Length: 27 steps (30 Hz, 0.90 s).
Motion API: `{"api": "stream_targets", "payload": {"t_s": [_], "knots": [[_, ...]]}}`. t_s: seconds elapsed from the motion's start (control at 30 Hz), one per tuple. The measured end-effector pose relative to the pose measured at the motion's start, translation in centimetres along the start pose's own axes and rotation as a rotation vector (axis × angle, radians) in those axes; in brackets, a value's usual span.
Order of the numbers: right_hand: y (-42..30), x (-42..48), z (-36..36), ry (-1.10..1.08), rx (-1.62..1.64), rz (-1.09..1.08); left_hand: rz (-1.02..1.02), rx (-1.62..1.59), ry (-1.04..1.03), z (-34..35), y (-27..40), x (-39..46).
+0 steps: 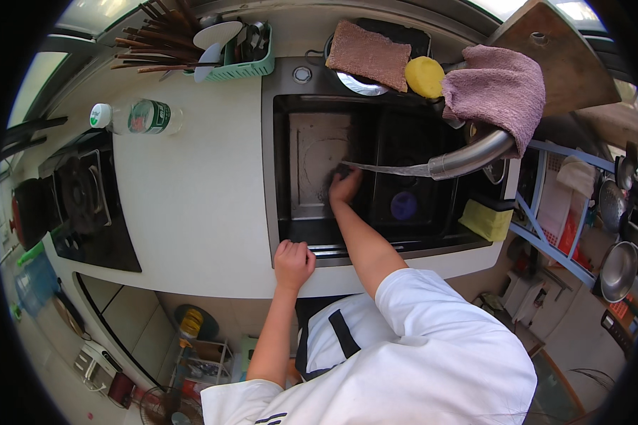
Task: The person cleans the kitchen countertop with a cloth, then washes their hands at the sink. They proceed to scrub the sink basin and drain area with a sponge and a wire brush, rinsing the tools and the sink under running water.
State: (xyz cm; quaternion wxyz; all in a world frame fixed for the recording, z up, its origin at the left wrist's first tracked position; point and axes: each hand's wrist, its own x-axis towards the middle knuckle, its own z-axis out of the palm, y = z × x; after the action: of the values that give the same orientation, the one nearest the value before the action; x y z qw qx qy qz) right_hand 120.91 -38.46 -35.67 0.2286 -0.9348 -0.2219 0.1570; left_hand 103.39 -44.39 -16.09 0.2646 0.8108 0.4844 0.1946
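Note:
My right hand reaches into the dark double-bowl sink, its fingers around a small dark object, too dim to identify. A greyish-brown rectangular panel lies in the left bowl, just left of those fingers; whether it is a loose piece or the bowl's floor cannot be told. Water streams from the metal faucet onto the hand. My left hand, curled into a loose fist, rests at the sink's front left edge with nothing visible in it.
A pink towel drapes over the faucet. Behind the sink are a brown cloth and a yellow sponge. A yellow cloth hangs at the right rim. Leftward, a plastic bottle lies near a green utensil basket and a stove.

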Motion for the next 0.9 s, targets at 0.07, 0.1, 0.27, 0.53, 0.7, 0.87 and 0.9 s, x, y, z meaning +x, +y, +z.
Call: {"api": "stream_targets", "payload": {"t_s": [0.07,0.1,0.27,0.53,0.7,0.87,0.9], "knots": [[-3.9,-1.5,-0.6,-0.207,0.308,-0.039,0.022,-0.009,-0.011,-0.3,0.2,0.5],[-5.7,-2.3,-1.2,-0.215,0.383,-0.039,0.031,-0.004,-0.009,-0.4,0.1,0.6],[-7.6,-5.1,-6.2,-0.318,0.536,-0.183,0.068,0.007,0.013,-0.2,0.0,0.6],[-0.8,-1.7,-19.8,-0.272,0.332,-0.205,0.069,-0.002,0.079,-0.3,0.5,0.5],[2.6,1.4,-17.4,-0.523,0.263,-0.075,0.105,-0.006,0.095,-0.2,0.4,0.3],[-1.8,-2.2,-14.7,-0.663,0.364,-0.077,0.137,0.076,0.179,-1.4,0.9,0.2],[-2.8,-3.3,-13.0,-0.752,0.357,-0.103,0.115,0.099,0.2,-1.5,0.5,-0.5]]}}
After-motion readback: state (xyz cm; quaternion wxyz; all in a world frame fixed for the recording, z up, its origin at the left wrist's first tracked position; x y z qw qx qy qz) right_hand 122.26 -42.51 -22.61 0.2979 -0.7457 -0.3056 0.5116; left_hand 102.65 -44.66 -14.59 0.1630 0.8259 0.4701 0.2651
